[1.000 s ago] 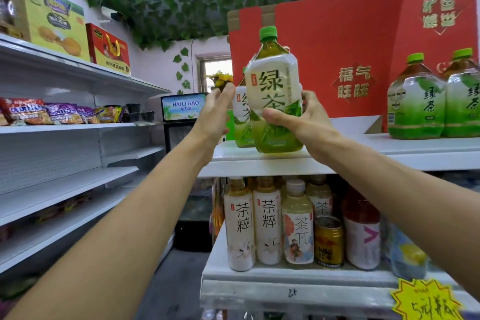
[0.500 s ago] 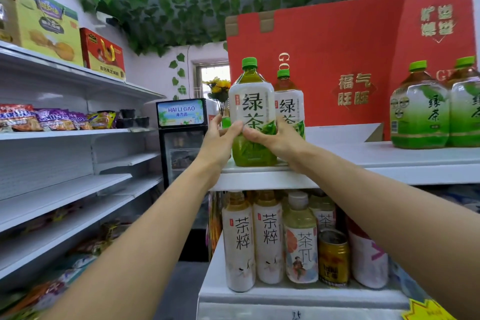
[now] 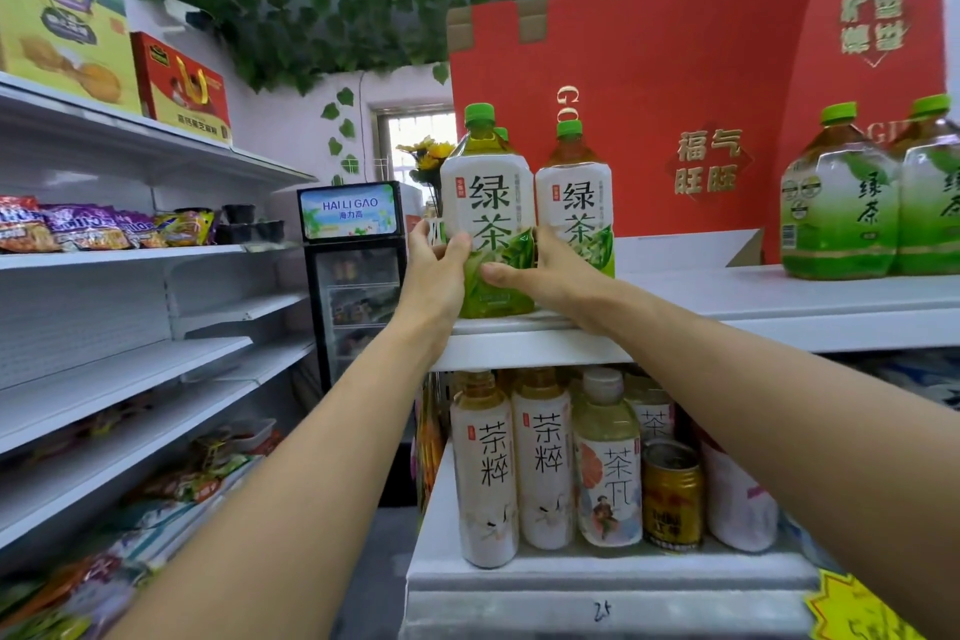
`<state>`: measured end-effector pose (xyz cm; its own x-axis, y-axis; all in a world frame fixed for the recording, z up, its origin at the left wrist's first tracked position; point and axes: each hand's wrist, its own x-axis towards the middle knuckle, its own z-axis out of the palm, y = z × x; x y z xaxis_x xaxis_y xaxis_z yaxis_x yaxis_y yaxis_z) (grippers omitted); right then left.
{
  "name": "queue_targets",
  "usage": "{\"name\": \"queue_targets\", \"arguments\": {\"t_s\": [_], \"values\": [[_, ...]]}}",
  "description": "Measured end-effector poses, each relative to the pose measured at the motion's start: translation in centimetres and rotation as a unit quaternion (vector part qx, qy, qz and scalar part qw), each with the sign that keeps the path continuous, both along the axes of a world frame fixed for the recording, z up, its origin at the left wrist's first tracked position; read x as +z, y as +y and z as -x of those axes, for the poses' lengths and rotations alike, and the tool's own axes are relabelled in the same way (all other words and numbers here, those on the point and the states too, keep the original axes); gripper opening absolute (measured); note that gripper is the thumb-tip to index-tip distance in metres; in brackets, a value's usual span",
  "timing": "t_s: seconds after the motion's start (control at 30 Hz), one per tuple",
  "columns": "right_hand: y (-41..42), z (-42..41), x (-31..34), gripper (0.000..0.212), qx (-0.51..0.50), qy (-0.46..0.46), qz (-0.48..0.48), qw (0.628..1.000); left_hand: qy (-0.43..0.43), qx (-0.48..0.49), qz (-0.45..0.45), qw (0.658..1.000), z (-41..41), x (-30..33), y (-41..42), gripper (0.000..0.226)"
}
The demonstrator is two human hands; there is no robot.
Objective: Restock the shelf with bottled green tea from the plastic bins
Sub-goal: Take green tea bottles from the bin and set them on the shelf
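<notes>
A large green tea bottle with a white label and green cap stands upright at the left front corner of the white top shelf. My left hand grips its lower left side and my right hand grips its lower right side. A second matching bottle stands just right of it, and the cap of a third peeks out behind. Two rounder green tea bottles stand farther right on the same shelf.
A red carton fills the back of the top shelf. Below, smaller tea bottles and a gold can fill the lower shelf. White wall shelves with snack bags run along the left. A small drinks fridge stands behind.
The bottle came down from mid-air onto the shelf's left front corner beside the other bottle. My left hand, apart from it before, now grips its side.
</notes>
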<state>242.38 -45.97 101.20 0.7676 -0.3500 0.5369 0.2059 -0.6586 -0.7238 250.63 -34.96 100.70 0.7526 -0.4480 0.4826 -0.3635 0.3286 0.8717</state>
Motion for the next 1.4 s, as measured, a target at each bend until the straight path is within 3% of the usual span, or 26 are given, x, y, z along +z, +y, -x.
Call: {"name": "queue_targets", "arguments": {"t_s": [0.13,0.3,0.43,0.53,0.8,1.03,1.4], "values": [[1.8,2.9,-0.1,0.054,-0.059,-0.021,0.070,0.996,-0.057,0.059,-0.038,0.996,1.3,-0.4,0.9,0.070],[3.8,10.4,-2.8,0.059,-0.183,-0.099,0.198,0.958,-0.222,0.174,-0.080,0.956,6.7,-3.3,3.8,0.065],[3.7,18.0,-6.1,0.050,-0.257,-0.140,0.238,0.926,-0.306,0.170,-0.036,0.936,12.8,-7.0,5.4,0.061],[3.5,25.0,-9.1,0.046,-0.296,-0.132,0.249,0.913,-0.337,0.139,-0.055,0.930,18.3,-10.3,5.2,0.065],[2.1,46.9,-18.8,0.052,-0.418,0.031,0.273,0.866,-0.385,0.007,-0.157,0.910,36.5,-19.3,0.2,0.067],[0.0,67.3,-26.1,0.058,-0.481,0.223,0.175,0.830,-0.410,-0.121,-0.272,0.862,53.4,-26.6,-5.4,0.066],[-7.5,86.7,-34.0,0.056,-0.537,0.315,0.066,0.780,-0.424,-0.266,-0.343,0.795,70.3,-33.4,-17.4,0.064]]}}
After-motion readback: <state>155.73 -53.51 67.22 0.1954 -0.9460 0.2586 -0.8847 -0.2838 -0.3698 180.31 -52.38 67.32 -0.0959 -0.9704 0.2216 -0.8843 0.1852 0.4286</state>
